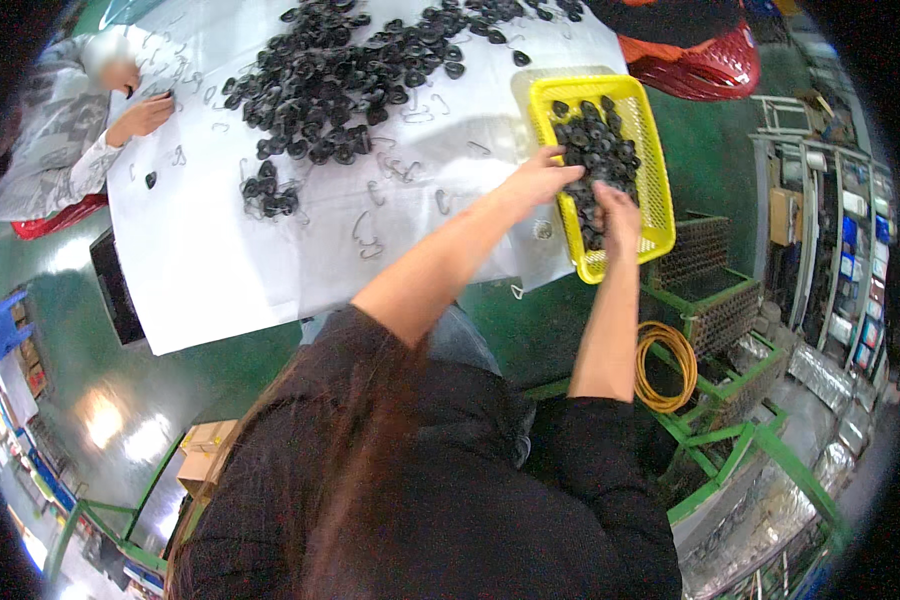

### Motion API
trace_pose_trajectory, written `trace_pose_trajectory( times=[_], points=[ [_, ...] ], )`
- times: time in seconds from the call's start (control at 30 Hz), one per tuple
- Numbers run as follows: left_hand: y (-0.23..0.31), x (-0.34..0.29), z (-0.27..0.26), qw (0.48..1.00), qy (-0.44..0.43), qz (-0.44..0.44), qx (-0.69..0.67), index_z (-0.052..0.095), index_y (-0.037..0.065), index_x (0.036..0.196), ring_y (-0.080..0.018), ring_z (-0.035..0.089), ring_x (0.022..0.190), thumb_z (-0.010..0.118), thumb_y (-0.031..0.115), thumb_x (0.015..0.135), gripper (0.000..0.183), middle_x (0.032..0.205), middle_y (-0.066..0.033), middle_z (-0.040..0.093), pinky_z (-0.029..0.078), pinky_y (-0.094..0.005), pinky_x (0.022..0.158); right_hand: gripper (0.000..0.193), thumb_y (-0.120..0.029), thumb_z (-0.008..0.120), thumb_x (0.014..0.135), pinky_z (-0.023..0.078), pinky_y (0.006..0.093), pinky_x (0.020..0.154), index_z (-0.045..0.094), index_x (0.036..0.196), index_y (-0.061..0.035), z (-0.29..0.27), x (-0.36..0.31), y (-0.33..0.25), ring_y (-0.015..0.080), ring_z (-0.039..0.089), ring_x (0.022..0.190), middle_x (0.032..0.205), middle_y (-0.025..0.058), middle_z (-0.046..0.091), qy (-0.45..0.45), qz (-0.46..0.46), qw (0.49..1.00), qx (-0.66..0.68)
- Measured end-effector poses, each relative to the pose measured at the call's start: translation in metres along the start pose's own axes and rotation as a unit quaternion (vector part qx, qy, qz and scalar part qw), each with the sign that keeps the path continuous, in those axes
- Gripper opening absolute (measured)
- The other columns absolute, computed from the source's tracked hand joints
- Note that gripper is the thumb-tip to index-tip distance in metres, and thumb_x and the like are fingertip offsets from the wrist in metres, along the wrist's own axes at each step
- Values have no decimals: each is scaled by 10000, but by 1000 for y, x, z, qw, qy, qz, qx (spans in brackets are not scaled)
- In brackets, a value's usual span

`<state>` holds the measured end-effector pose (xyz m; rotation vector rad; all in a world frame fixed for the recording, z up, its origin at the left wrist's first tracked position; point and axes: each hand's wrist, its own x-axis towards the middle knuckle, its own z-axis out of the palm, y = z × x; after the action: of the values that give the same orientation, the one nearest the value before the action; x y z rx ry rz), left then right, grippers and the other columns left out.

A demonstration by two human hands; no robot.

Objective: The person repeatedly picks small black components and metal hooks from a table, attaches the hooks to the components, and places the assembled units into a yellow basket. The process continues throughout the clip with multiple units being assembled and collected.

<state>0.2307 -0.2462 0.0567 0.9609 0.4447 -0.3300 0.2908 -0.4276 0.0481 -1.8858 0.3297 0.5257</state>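
Observation:
A yellow plastic basket (656, 205) stands at the right end of the white-covered table, with many small black rounded parts (598, 140) heaped inside. My left hand (547, 178) reaches over the basket's left rim, its thumb and fingers apart near the parts. Inside the basket, my right hand (618, 212) is curled down among the black parts. Its fingertips are partly hidden, so what it grips cannot be made out. A large pile of the same black parts (320, 90) spreads over the far middle of the table, and a smaller cluster (268, 190) lies nearer.
Thin bent wire clips (368, 240) lie scattered on the white table cover (205, 290). Another person's hand (148, 115) is at the far left of the table. Right of me stand green metal frames (715, 300), a coiled orange hose (667, 368) and a shelf rack (820, 230).

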Motion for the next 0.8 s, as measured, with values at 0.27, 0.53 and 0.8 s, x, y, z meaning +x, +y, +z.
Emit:
trace_pose_trajectory(
  times=[0.27,0.53,0.8],
  points=[
    [0,-34,-183,774,379,245,444,611,95,978,-303,523,1007,633,122,720,259,1031,-122,586,402,-379,894,291,-118,634,710,405,399,843,576,988,-55,108,16,-35,320,515,948,965,139,568,144,-478,803,-326],
    [-10,-71,-269,638,452,152,605,569,116,969,-260,500,944,653,204,718,279,1006,-51,531,439,-401,787,245,-94,598,732,470,374,776,575,973,-130,348,-37,-13,270,544,952,1015,65,537,-149,-458,810,-335],
    [-33,-118,-265,622,388,114,670,569,128,907,-223,535,883,577,184,785,135,875,-36,571,398,-410,749,216,-86,610,743,470,355,718,579,957,-83,376,-13,-26,261,574,844,900,88,567,-142,-474,828,-264]
  ],
)
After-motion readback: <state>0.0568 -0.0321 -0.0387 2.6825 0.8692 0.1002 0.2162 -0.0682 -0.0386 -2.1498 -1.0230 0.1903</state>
